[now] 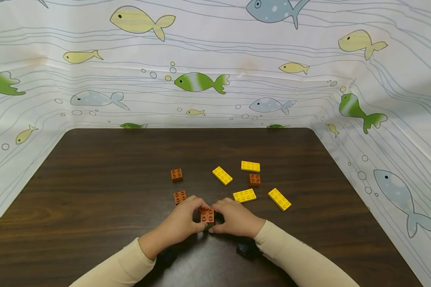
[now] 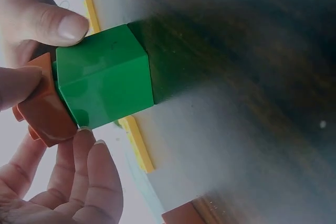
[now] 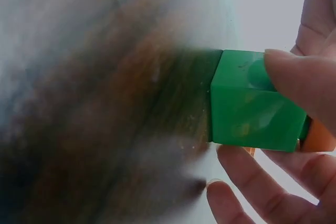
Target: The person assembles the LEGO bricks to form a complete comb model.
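Although the orange brick (image 1: 207, 215) sits over the top of the green block (image 2: 105, 77), a narrow gap with a bit of green stud shows between them in both wrist views, so the joint looks not fully pressed home. Both pieces are at the lower centre of the head view. The left hand (image 1: 183, 219) pinches the orange brick between thumb and fingers; the right hand (image 1: 238, 219) grips the green block the same way. To seat it well, I would set the block's base flat on the table (image 1: 111, 167), steady it upright with the right hand, line up the edges of the two pieces, then press evenly from above. Pushing on one side alone would probably leave the brick cocked, and fingertips are best clear of the seam.

The table is dark and wood-grained, with a soft sheen near the bottom of the head view. Loose orange bricks (image 1: 176, 174) lie on it, two left of centre and one to the right; four yellow plates (image 1: 222, 175) spread from the centre rightward. A white sheet (image 1: 215, 44) printed with blue, yellow and green fish fills the top of the frame and runs down both sides. Pale sleeves (image 1: 305, 255) enter from the bottom edge.
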`<state>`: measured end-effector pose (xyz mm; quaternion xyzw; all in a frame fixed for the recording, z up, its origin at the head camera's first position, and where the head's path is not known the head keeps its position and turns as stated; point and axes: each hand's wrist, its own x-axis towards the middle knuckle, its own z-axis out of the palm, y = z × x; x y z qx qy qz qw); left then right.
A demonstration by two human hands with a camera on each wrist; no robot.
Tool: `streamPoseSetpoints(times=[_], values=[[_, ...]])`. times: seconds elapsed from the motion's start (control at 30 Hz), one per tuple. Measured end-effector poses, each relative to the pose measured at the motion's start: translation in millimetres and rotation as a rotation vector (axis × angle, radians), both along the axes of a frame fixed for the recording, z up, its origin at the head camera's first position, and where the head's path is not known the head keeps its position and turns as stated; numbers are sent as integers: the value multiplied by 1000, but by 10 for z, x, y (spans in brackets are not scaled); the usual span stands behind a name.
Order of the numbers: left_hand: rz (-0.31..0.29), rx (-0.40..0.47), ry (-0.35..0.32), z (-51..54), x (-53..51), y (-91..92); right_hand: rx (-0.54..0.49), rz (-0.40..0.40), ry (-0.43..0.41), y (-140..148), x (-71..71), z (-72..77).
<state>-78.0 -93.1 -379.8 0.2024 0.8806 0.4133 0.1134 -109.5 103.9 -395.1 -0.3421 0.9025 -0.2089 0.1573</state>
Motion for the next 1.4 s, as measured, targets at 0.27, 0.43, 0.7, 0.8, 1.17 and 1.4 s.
streamPoseSetpoints(times=[0.27, 0.43, 0.7, 0.8, 1.17, 1.4], values=[[16, 35, -37, -15, 0, -15, -115, -70, -63, 77, 63, 5], [19, 53, -57, -32, 10, -24, -209, -111, -92, 97, 133, 48], [22, 82, -64, -41, 42, -45, -268, -131, -126, 68, 174, 35], [25, 89, -67, -37, 56, -55, -280, -130, -145, 67, 176, 27], [17, 45, -41, -41, 19, -41, -275, -122, -122, 113, 150, 10], [7, 12, -22, -7, -15, -19, -236, -127, -116, 112, 118, 67]])
